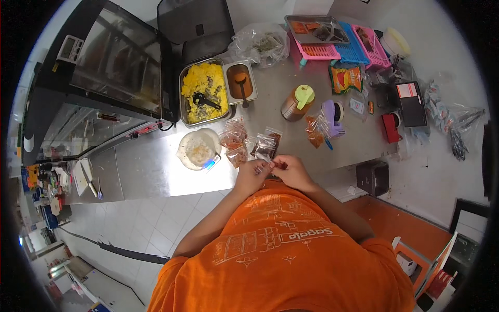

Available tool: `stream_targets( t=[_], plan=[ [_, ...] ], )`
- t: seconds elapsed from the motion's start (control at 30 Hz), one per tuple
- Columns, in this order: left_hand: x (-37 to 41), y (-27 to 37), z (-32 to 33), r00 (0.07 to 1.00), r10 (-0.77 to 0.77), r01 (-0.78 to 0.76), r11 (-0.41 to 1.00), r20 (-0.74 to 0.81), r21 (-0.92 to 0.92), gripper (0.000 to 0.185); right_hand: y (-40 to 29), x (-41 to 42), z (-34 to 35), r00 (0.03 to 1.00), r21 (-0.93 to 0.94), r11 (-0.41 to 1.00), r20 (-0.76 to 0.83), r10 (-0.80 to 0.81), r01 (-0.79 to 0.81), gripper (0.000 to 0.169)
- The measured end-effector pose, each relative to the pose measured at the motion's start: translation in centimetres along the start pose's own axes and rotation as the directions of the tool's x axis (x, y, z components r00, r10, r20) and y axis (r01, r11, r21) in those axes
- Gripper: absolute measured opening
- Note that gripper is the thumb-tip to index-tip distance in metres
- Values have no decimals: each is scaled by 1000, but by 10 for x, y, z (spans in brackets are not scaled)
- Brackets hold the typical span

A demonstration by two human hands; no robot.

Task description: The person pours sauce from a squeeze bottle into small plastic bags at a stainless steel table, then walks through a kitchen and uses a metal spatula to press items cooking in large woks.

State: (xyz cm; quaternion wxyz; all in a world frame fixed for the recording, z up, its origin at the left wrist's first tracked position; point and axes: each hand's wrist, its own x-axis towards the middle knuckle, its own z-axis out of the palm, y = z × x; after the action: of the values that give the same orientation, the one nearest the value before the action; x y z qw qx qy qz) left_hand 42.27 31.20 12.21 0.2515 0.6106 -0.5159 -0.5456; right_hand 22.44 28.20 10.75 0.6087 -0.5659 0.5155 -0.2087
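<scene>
At the table's front edge, my left hand (252, 175) and my right hand (291, 171) meet, fingertips pinching the top of a small clear plastic bag (263, 157). What is inside that bag is mostly hidden by my fingers. Just beyond them lie several small zip bags of dark brown contents (266, 143). To their left is a pile of zip bags with reddish-orange contents (234, 136). A pale bowl (183, 154) with whitish remnants stands farther left, on what looks like a small scale with a lit display (211, 163).
Behind stand a steel pan of yellow food (204, 84) and a smaller pan of orange sauce (235, 93). A jar with a green lid (300, 102) and a purple tape dispenser (331, 121) stand right. A glass-fronted cabinet (117, 62) rises left; a knife (90, 181) lies below it.
</scene>
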Motion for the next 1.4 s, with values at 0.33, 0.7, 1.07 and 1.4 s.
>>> stream_targets(
  t=[0.33,0.7,1.07,1.4],
  plan=[
    [17,-33,16,937,344,-295,864,-51,407,21,46,25,13,988,-174,977,122,-99,120,12],
    [27,-51,17,979,183,-112,853,-90,510,22,33,28,15,940,-650,737,-99,-325,187,19],
    [17,16,12,855,509,-512,802,97,306,19,58,68,-52,969,-72,997,245,29,-11,24],
    [20,-19,0,927,157,-196,977,-340,-84,19,50,128,-92,546,-443,870,-685,-483,215,103]
  ],
)
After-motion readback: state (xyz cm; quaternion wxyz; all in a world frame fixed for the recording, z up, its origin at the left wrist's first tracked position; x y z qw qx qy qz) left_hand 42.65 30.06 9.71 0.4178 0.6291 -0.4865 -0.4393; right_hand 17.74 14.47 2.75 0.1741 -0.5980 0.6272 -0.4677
